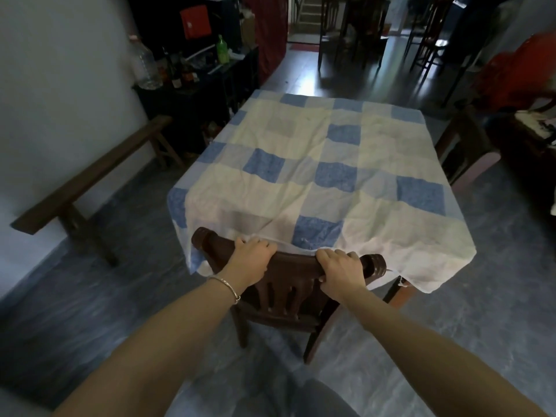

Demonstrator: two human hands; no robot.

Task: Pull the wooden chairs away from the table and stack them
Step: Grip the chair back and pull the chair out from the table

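A dark wooden chair (288,299) stands at the near edge of the table (316,164), which a blue and cream checked cloth covers. The chair's seat is tucked under the hanging cloth and hidden. My left hand (251,260) grips the chair's top rail near its left end. On the rail's right part my right hand (341,270) is closed, thumb toward me. A second wooden chair (464,145) stands at the table's right side, its back partly visible.
A long wooden bench (90,179) runs along the white wall at left. A dark sideboard with bottles (195,76) stands behind it. More dark chairs (349,31) stand at the far end of the room. Grey floor lies around me.
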